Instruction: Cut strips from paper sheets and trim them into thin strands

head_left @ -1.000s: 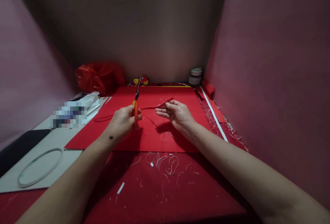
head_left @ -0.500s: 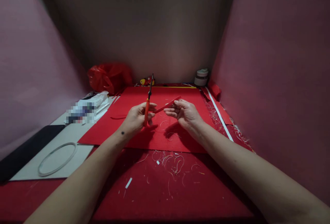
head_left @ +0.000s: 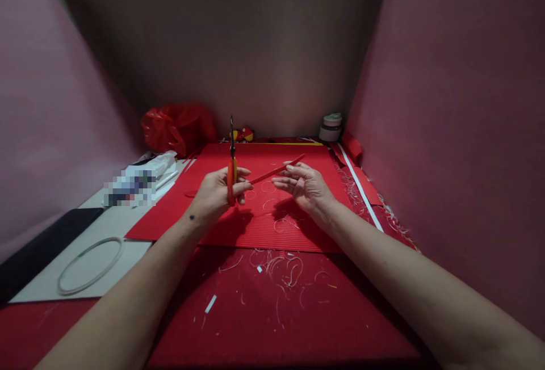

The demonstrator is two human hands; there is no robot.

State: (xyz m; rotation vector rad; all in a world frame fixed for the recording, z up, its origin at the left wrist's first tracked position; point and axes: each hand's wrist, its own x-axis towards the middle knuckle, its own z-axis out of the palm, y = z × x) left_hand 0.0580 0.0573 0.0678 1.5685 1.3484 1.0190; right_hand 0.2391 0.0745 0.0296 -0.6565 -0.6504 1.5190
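Note:
My left hand [head_left: 214, 193] is closed on a pair of scissors [head_left: 231, 174] with orange and yellow handles, their dark blades pointing up. A narrow red corrugated strip [head_left: 268, 175] slants between my hands; its left part runs into or behind my left fingers. Between thumb and forefinger, my right hand [head_left: 307, 187] pinches the strip near its upper right end, the other fingers held out loosely. Below both hands a large red corrugated sheet [head_left: 255, 228] lies flat, with loose threads on it. Whether my left fingertips also grip the strip is hard to see.
Tangled threads [head_left: 293, 270] and white scraps [head_left: 210, 304] lie on the red tabletop [head_left: 272, 336]. To the left are a grey ring [head_left: 90, 289], a black flat piece [head_left: 46, 251] and a red plastic bag [head_left: 179, 129]. A lidded container [head_left: 331, 127] stands at the back right.
My left hand has moved a little left with the scissors, whose blades now point straighter up. More of the strip shows between my hands. My right hand has barely moved.

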